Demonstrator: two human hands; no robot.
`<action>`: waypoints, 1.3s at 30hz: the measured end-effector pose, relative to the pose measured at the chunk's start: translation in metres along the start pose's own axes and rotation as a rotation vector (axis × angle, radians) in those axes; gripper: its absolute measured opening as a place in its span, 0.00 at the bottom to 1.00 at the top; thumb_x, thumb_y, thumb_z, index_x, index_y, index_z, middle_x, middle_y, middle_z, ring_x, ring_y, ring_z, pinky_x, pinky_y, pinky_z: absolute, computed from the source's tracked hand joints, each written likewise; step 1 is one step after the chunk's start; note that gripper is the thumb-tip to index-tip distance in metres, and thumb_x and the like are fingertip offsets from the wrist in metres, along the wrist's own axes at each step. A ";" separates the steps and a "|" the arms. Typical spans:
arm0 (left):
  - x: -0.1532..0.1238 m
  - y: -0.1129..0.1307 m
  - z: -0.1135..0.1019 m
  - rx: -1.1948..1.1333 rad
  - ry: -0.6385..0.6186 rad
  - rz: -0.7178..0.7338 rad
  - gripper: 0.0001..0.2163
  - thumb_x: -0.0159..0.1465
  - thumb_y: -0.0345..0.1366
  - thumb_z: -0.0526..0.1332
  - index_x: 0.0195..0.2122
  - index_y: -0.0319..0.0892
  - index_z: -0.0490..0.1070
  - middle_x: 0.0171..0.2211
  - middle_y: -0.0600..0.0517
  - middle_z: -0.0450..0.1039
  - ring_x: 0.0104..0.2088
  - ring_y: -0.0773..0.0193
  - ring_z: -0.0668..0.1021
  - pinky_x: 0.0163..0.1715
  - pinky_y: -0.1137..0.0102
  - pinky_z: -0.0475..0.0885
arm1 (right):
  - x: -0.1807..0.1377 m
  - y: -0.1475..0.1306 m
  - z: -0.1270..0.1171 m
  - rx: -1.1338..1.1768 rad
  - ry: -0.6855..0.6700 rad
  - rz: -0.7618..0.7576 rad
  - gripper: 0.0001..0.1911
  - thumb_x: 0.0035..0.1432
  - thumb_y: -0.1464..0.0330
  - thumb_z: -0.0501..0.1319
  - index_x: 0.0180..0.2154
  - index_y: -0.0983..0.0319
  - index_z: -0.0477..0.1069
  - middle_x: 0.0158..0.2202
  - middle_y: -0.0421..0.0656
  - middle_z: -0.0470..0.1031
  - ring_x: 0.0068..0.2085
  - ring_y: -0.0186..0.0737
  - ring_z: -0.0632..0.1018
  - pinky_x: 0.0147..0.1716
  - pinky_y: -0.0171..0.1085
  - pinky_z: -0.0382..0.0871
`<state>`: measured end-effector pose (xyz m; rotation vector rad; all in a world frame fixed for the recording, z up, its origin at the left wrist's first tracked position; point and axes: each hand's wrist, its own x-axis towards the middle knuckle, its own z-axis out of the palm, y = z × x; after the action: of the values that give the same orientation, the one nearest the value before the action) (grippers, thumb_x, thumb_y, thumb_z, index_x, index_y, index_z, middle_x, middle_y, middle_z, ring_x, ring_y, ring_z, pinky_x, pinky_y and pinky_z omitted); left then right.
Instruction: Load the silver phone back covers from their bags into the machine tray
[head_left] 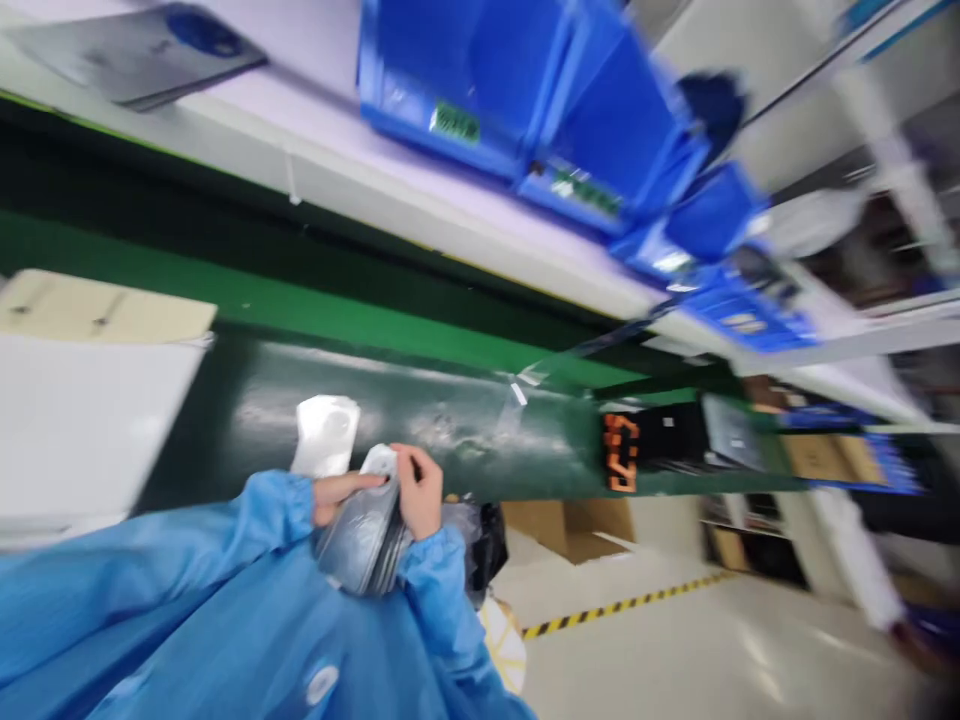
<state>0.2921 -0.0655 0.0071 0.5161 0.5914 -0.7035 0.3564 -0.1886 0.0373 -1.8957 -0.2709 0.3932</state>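
Close to my body, a stack of flat grey pieces with a shiny, clear plastic look (361, 540) fans out at its lower end. My left hand (339, 494) is closed on the stack's upper left side, its fingers reaching across the top piece. On the upper right edge, my right hand (420, 492) pinches the narrow end with thumb and fingers. Beside my left hand, a shiny whitish flat piece (325, 432) lies on the dark green bench mat (450, 420). Both my arms wear blue sleeves.
Above the bench runs a white shelf (315, 130) with blue bins (480, 90). A white board (82, 420) stands left. Rightward lie an orange frame-like item (621, 452) and black flat items (675, 435). An open cardboard box (570, 525) sits below the bench edge.
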 end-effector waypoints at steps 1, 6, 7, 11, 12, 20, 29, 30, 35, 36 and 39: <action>0.000 -0.001 0.000 0.021 -0.036 0.018 0.17 0.40 0.45 0.74 0.22 0.43 0.68 0.19 0.63 0.77 0.27 0.67 0.82 0.34 0.75 0.76 | -0.001 -0.006 -0.003 -0.014 -0.013 -0.049 0.14 0.59 0.61 0.59 0.40 0.62 0.80 0.41 0.46 0.81 0.45 0.43 0.79 0.48 0.39 0.71; 0.011 -0.014 -0.002 -0.009 -0.172 0.001 0.12 0.43 0.45 0.72 0.23 0.51 0.71 0.17 0.73 0.74 0.30 0.67 0.83 0.35 0.70 0.78 | -0.014 -0.020 0.001 -0.083 0.078 -0.113 0.12 0.58 0.62 0.61 0.38 0.58 0.81 0.39 0.44 0.82 0.43 0.46 0.81 0.47 0.42 0.72; 0.012 -0.016 -0.003 -0.027 -0.176 -0.031 0.11 0.43 0.45 0.71 0.23 0.52 0.71 0.16 0.73 0.74 0.30 0.66 0.84 0.33 0.69 0.78 | -0.016 -0.020 0.005 -0.073 0.113 -0.081 0.13 0.59 0.61 0.60 0.37 0.59 0.82 0.38 0.44 0.82 0.42 0.46 0.81 0.46 0.41 0.73; 0.009 -0.020 -0.004 -0.118 -0.134 -0.072 0.10 0.43 0.45 0.69 0.18 0.50 0.69 0.16 0.66 0.75 0.28 0.61 0.84 0.29 0.68 0.78 | -0.020 -0.019 0.014 -0.010 0.150 0.000 0.20 0.60 0.55 0.58 0.34 0.61 0.82 0.36 0.46 0.82 0.41 0.50 0.82 0.43 0.42 0.74; 0.008 -0.020 -0.004 -0.138 -0.128 -0.062 0.10 0.42 0.46 0.69 0.17 0.50 0.70 0.16 0.65 0.75 0.27 0.60 0.83 0.29 0.68 0.79 | -0.020 -0.019 0.015 -0.017 0.138 0.006 0.22 0.60 0.53 0.57 0.34 0.62 0.82 0.36 0.46 0.82 0.41 0.51 0.82 0.43 0.42 0.74; 0.003 -0.009 -0.011 -0.185 -0.145 0.171 0.07 0.38 0.43 0.71 0.18 0.59 0.75 0.21 0.61 0.79 0.35 0.54 0.84 0.33 0.63 0.81 | 0.008 -0.038 0.001 -0.086 -0.060 -0.127 0.24 0.59 0.48 0.58 0.40 0.58 0.82 0.45 0.49 0.81 0.50 0.56 0.79 0.52 0.50 0.72; -0.019 -0.011 -0.012 -0.209 -0.271 0.554 0.19 0.38 0.56 0.69 0.34 0.66 0.80 0.38 0.62 0.81 0.54 0.48 0.75 0.54 0.53 0.71 | 0.024 -0.059 0.017 0.163 -0.456 -0.370 0.29 0.55 0.42 0.57 0.51 0.50 0.76 0.52 0.46 0.77 0.54 0.57 0.76 0.55 0.53 0.70; -0.023 -0.014 -0.011 -0.244 -0.284 0.610 0.22 0.38 0.55 0.69 0.37 0.63 0.80 0.41 0.60 0.81 0.56 0.49 0.74 0.58 0.56 0.68 | 0.022 -0.057 0.019 0.148 -0.486 -0.370 0.29 0.53 0.43 0.60 0.51 0.49 0.76 0.51 0.46 0.78 0.53 0.58 0.77 0.55 0.53 0.70; -0.048 -0.014 0.001 -0.244 -0.406 0.561 0.32 0.43 0.49 0.71 0.53 0.62 0.72 0.47 0.59 0.79 0.59 0.52 0.72 0.64 0.61 0.59 | 0.025 -0.055 0.016 0.200 -0.584 -0.331 0.31 0.49 0.44 0.64 0.51 0.50 0.76 0.51 0.47 0.77 0.54 0.59 0.76 0.55 0.53 0.69; -0.054 -0.011 0.002 -0.208 -0.433 0.543 0.33 0.44 0.48 0.72 0.54 0.64 0.71 0.47 0.60 0.79 0.59 0.53 0.71 0.64 0.61 0.59 | 0.026 -0.054 0.014 0.207 -0.609 -0.330 0.32 0.48 0.43 0.63 0.52 0.50 0.75 0.53 0.46 0.76 0.55 0.59 0.75 0.57 0.53 0.68; -0.067 -0.004 0.005 -0.114 -0.461 0.521 0.32 0.44 0.49 0.72 0.53 0.69 0.71 0.46 0.63 0.79 0.57 0.54 0.73 0.64 0.64 0.59 | 0.027 -0.047 0.012 0.170 -0.596 -0.358 0.35 0.47 0.40 0.61 0.53 0.47 0.74 0.56 0.44 0.74 0.58 0.61 0.72 0.59 0.55 0.65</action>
<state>0.2493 -0.0418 0.0536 0.3607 0.0514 -0.2713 0.3767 -0.1514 0.0737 -1.4868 -0.9270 0.7048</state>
